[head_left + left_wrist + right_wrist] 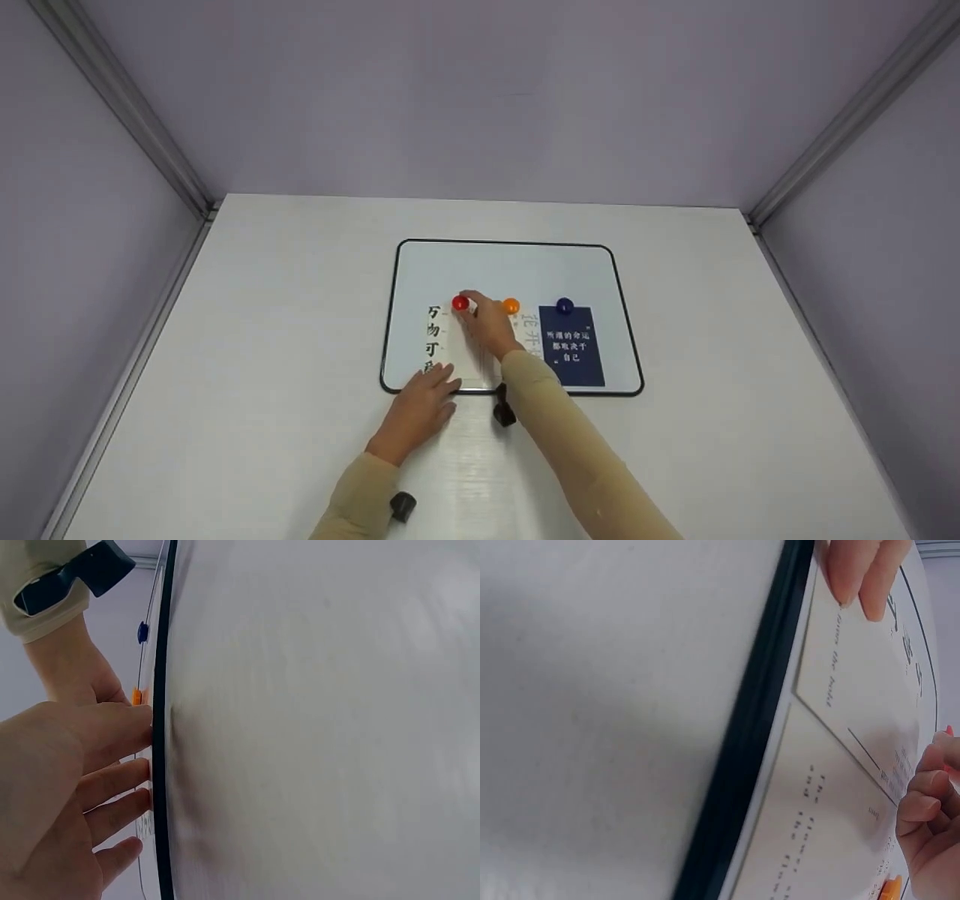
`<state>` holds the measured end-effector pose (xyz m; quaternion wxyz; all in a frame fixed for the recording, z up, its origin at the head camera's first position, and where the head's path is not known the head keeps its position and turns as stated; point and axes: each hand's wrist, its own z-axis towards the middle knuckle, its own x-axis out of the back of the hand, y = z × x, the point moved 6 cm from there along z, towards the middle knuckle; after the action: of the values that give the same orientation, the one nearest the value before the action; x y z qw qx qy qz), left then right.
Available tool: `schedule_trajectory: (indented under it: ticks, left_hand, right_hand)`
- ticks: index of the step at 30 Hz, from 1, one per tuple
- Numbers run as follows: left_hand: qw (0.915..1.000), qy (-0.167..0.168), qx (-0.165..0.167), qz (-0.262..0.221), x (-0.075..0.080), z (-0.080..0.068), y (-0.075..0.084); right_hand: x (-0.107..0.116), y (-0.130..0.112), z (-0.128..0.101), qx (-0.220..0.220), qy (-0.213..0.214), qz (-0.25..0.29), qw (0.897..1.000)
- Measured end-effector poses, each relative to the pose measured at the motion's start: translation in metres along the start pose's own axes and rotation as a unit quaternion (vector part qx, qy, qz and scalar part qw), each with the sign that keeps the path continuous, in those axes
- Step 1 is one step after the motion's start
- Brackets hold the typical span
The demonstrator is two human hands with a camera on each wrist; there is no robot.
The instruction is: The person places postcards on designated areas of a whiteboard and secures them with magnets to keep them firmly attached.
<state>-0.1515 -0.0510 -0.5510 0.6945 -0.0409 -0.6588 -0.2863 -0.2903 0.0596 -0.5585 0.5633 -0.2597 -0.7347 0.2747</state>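
Observation:
A whiteboard (495, 262) with a black rim lies on the white table. My right hand (491, 326) pinches a red round magnet (460, 303) at the top of a cream card (457, 360) with large dark characters. My left hand (420, 405) rests at the board's lower left edge, its fairly straight fingers (847, 577) on that card's lower end. Beside it, a second pale card (780, 817), partly behind the right wrist, carries an orange magnet (511, 306) at its top. A dark blue card (574, 367) with white writing has a dark blue magnet (565, 305) on its top edge.
The white table (285, 315) surrounds the board, with pale walls (480, 97) behind and at both sides. A black wrist mount (504, 411) sits beside the right wrist, and another black mount (403, 506) beside the left sleeve.

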Motion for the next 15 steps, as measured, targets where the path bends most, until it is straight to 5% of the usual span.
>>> schedule_trajectory:
  ticks: [15]
  left_hand:
    - [0.9999, 0.016, 0.0, -0.006, 0.0045, -0.0055, -0.0022]
  right_hand:
    - [-0.0081, -0.0032, -0.0004, -0.002, -0.002, -0.004, 1.0]
